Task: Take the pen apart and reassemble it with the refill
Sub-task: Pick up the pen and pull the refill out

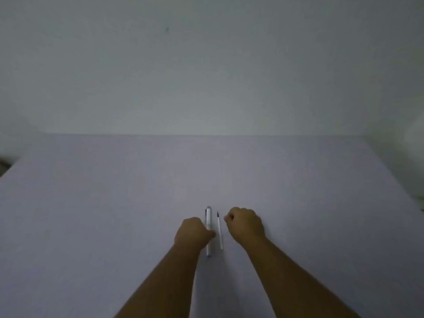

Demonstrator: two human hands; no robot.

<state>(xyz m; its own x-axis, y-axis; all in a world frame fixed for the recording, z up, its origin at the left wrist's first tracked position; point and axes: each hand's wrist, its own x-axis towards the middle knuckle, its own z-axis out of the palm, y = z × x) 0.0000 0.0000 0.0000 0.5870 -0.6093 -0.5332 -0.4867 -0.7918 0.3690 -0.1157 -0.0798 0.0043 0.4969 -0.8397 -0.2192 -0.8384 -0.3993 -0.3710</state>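
- Pale lilac-grey worktop (91, 226) filled the lower half of the view; both forearms came in from the near edge.
- Left hand (192, 232) was curled, thumb and fingers resting on the white pen (208, 222) approx. at mid-barrel; pen lay flat, lengthwise away from the person. Contact was plain, but whether it was a firm grip, cannot tell.
- Right hand (245, 223) was loosely fisted just beside the refill (219, 230), apart from it, holding nothing visible.
- Refill lay flat, parallel to pen, between the two hands, dark tip pointing away.
- Progress, judged: pen looked whole, no parts separated, so disassembly not yet started; all steps left, i.e. open barrel, swap refill, close up.
- Beyond: bare worktop, then plain wall (206, 65).
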